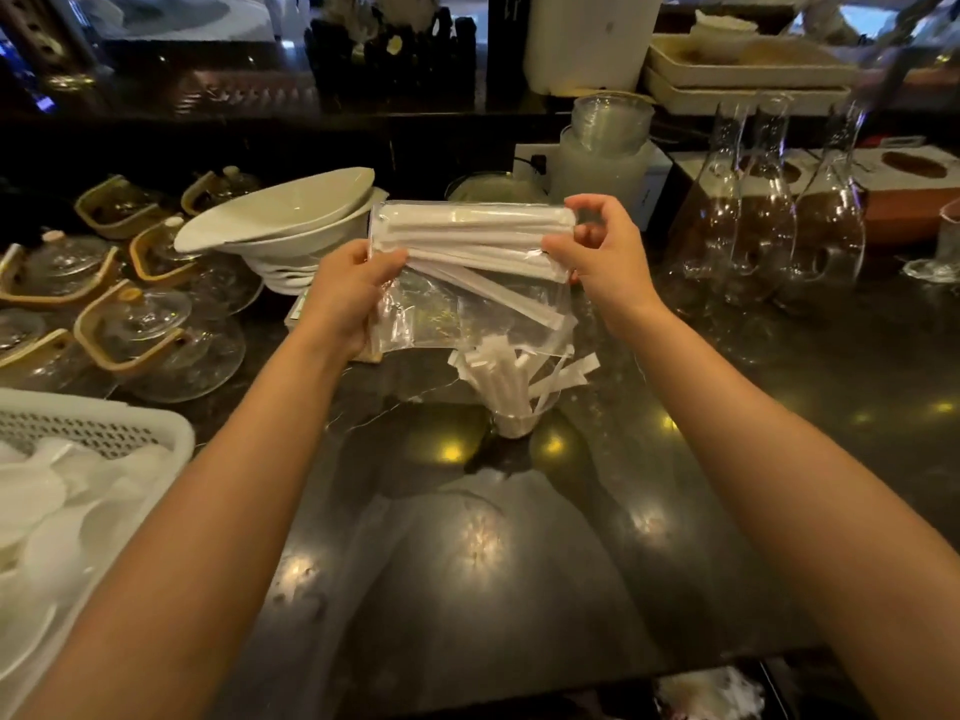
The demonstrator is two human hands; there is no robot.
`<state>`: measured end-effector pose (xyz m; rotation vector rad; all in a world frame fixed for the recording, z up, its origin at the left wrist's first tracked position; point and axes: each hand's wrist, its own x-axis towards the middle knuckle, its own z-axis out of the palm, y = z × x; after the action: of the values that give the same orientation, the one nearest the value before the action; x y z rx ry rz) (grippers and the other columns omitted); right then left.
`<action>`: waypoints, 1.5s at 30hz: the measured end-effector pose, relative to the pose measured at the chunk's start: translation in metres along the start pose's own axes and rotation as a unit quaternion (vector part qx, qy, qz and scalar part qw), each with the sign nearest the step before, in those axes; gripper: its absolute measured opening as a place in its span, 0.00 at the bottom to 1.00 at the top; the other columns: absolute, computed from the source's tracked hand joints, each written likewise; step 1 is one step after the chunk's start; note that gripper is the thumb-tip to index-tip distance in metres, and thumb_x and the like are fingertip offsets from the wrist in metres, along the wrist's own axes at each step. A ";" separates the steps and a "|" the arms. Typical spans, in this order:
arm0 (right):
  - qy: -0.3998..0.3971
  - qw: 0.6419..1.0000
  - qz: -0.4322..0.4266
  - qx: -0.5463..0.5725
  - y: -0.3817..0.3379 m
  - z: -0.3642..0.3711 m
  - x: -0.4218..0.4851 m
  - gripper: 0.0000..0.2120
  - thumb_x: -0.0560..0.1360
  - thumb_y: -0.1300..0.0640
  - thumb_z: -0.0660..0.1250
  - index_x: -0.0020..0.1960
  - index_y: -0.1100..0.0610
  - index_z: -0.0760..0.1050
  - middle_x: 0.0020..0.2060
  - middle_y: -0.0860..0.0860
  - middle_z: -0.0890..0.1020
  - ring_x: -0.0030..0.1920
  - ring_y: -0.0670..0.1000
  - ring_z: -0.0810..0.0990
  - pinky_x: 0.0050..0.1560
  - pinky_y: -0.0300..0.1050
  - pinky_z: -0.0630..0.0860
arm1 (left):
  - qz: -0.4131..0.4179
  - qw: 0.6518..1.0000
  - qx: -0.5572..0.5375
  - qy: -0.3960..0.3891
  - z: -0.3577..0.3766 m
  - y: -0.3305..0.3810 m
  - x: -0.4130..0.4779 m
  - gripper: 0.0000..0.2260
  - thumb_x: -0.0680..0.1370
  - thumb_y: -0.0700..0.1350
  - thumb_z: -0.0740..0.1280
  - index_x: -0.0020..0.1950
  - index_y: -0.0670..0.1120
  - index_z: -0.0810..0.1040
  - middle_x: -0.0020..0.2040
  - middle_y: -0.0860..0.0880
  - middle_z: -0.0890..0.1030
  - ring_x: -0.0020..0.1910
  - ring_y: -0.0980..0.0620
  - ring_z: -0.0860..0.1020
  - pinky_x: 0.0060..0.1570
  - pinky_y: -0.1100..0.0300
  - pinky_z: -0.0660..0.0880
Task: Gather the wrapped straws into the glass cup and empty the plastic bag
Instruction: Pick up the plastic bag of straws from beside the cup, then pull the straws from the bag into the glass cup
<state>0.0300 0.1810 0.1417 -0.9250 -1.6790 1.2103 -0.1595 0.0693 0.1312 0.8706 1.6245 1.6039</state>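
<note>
I hold the plastic bag [467, 283] above the counter [519, 563], my left hand [348, 293] pinching its left edge, my right hand [597, 257] gripping the right end. Wrapped straws [478, 236] lie crosswise inside. The glass cup [514, 423] below already holds some. Tipped carelessly, the loose ones could slide past the cup and scatter.

I see a dark glossy counter [597, 511]. On it stand a glass cup [514, 420] of wrapped straws [498, 374] at centre, stacked bowls [291, 226] and lidded glass teapots [140, 324] on the left, a white basket [130, 428] nearer me, and carafes [769, 215] on the right.
</note>
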 end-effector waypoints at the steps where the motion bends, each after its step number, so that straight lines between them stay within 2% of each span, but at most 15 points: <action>1: 0.003 1.000 -0.012 -0.002 -0.003 0.002 -0.004 0.17 0.71 0.63 0.67 0.59 0.58 0.68 0.38 0.50 0.72 0.38 0.46 0.72 0.35 0.30 0.72 | 0.009 1.000 0.010 -0.001 -0.002 -0.001 -0.003 0.03 0.76 0.41 0.63 0.45 0.47 0.75 0.41 0.51 0.80 0.38 0.56 0.78 0.35 0.65 0.75; 4: 0.020 0.999 -0.029 -0.007 -0.012 0.006 -0.009 0.17 0.71 0.64 0.67 0.59 0.58 0.68 0.40 0.49 0.74 0.44 0.49 0.74 0.42 0.37 0.74 | 0.032 0.999 0.014 0.010 -0.004 0.005 -0.005 0.05 0.76 0.42 0.62 0.42 0.50 0.74 0.33 0.57 0.77 0.31 0.61 0.73 0.29 0.68 0.68; 6: 0.034 0.999 -0.034 -0.013 -0.017 0.009 -0.007 0.19 0.71 0.65 0.66 0.61 0.59 0.67 0.40 0.48 0.73 0.43 0.48 0.73 0.42 0.37 0.73 | 0.033 0.999 0.006 0.008 -0.004 0.012 -0.002 0.06 0.76 0.41 0.62 0.42 0.51 0.73 0.38 0.54 0.77 0.37 0.57 0.74 0.35 0.65 0.72; 9: 0.055 0.997 -0.036 -0.032 -0.024 0.012 -0.003 0.21 0.71 0.66 0.65 0.62 0.58 0.66 0.37 0.46 0.72 0.38 0.44 0.72 0.40 0.36 0.72 | 0.030 1.000 -0.004 -0.001 -0.002 0.021 0.004 0.05 0.76 0.40 0.62 0.44 0.51 0.73 0.48 0.48 0.79 0.51 0.47 0.77 0.50 0.51 0.76; 14: 0.070 0.996 -0.036 -0.031 -0.035 0.012 -0.001 0.20 0.73 0.65 0.64 0.63 0.57 0.65 0.38 0.46 0.73 0.40 0.44 0.73 0.42 0.35 0.73 | 0.032 0.999 -0.024 0.001 -0.002 0.028 0.009 0.05 0.75 0.40 0.63 0.43 0.50 0.73 0.43 0.49 0.78 0.45 0.48 0.77 0.48 0.50 0.75; 17: 0.055 0.998 -0.029 -0.028 -0.039 0.012 -0.009 0.18 0.73 0.65 0.64 0.61 0.56 0.66 0.38 0.48 0.74 0.40 0.45 0.74 0.36 0.32 0.72 | 0.027 0.999 -0.033 -0.010 -0.009 0.025 0.004 0.04 0.75 0.40 0.64 0.43 0.49 0.74 0.44 0.49 0.78 0.47 0.49 0.77 0.50 0.52 0.76; 21: 0.025 1.000 -0.006 -0.014 -0.031 0.011 -0.031 0.15 0.73 0.67 0.63 0.53 0.51 0.66 0.36 0.49 0.75 0.35 0.46 0.74 0.29 0.32 0.72 | -0.003 1.000 -0.016 -0.011 -0.015 0.013 -0.014 0.04 0.74 0.41 0.65 0.42 0.49 0.72 0.41 0.52 0.77 0.39 0.57 0.76 0.34 0.62 0.73; 25: 0.010 0.999 0.029 -0.029 -0.004 0.007 -0.063 0.16 0.73 0.68 0.63 0.44 0.46 0.68 0.34 0.49 0.73 0.33 0.45 0.72 0.29 0.35 0.71 | -0.056 0.998 -0.007 -0.019 -0.021 -0.010 -0.039 0.07 0.71 0.40 0.69 0.38 0.47 0.71 0.39 0.48 0.78 0.39 0.50 0.77 0.40 0.54 0.76; 28: 0.003 0.996 0.065 -0.055 0.017 -0.003 -0.088 0.12 0.73 0.67 0.63 0.44 0.49 0.69 0.34 0.48 0.73 0.33 0.45 0.72 0.30 0.33 0.71 | -0.091 0.996 0.010 -0.018 -0.025 -0.036 -0.063 0.08 0.70 0.40 0.70 0.36 0.48 0.72 0.37 0.47 0.77 0.35 0.51 0.77 0.39 0.56 0.75; 32: -0.029 0.990 0.129 -0.055 0.049 -0.014 -0.122 0.08 0.73 0.66 0.63 0.44 0.54 0.69 0.35 0.50 0.74 0.33 0.48 0.73 0.33 0.39 0.71 | -0.138 0.989 0.058 -0.014 -0.022 -0.068 -0.103 0.10 0.71 0.40 0.69 0.33 0.47 0.71 0.26 0.51 0.74 0.23 0.58 0.73 0.26 0.65 0.70; 34: -0.041 0.985 0.155 -0.061 0.065 -0.019 -0.138 0.10 0.73 0.68 0.63 0.40 0.53 0.69 0.34 0.50 0.74 0.32 0.48 0.72 0.32 0.39 0.71 | -0.157 0.985 0.070 -0.003 -0.017 -0.082 -0.121 0.11 0.73 0.40 0.67 0.31 0.46 0.70 0.25 0.50 0.72 0.24 0.55 0.69 0.27 0.63 0.67; 37: -0.070 0.973 0.195 -0.099 0.086 -0.024 -0.157 0.12 0.73 0.68 0.63 0.36 0.53 0.69 0.30 0.50 0.73 0.29 0.47 0.71 0.27 0.32 0.71 | -0.195 0.979 0.054 -0.016 -0.012 -0.097 -0.144 0.10 0.75 0.41 0.64 0.33 0.45 0.75 0.32 0.46 0.77 0.32 0.52 0.70 0.34 0.61 0.68; 39: -0.089 0.964 0.220 -0.118 0.097 -0.026 -0.165 0.13 0.73 0.69 0.63 0.35 0.54 0.69 0.30 0.51 0.73 0.29 0.48 0.71 0.26 0.31 0.70 | -0.215 0.976 0.023 -0.027 -0.009 -0.101 -0.154 0.08 0.76 0.40 0.62 0.37 0.43 0.76 0.32 0.47 0.79 0.30 0.54 0.73 0.30 0.64 0.71; 42: -0.129 0.945 0.267 -0.135 0.103 -0.029 -0.170 0.12 0.73 0.68 0.63 0.35 0.54 0.70 0.33 0.51 0.74 0.32 0.47 0.73 0.31 0.36 0.71 | -0.217 0.975 0.002 -0.051 -0.003 -0.097 -0.165 0.09 0.78 0.39 0.59 0.41 0.42 0.77 0.31 0.48 0.81 0.28 0.56 0.77 0.27 0.67 0.75; 45: -0.182 0.923 0.291 -0.173 0.096 -0.030 -0.170 0.06 0.74 0.64 0.64 0.39 0.57 0.72 0.34 0.51 0.74 0.36 0.49 0.73 0.35 0.39 0.71 | -0.201 0.977 -0.009 -0.075 0.003 -0.084 -0.170 0.11 0.78 0.38 0.57 0.39 0.41 0.76 0.26 0.50 0.81 0.24 0.58 0.77 0.28 0.67 0.75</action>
<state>0.1291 0.0623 0.0187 -1.5766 -2.0307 1.5732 -0.0647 -0.0734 0.0494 0.5890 1.5586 1.2393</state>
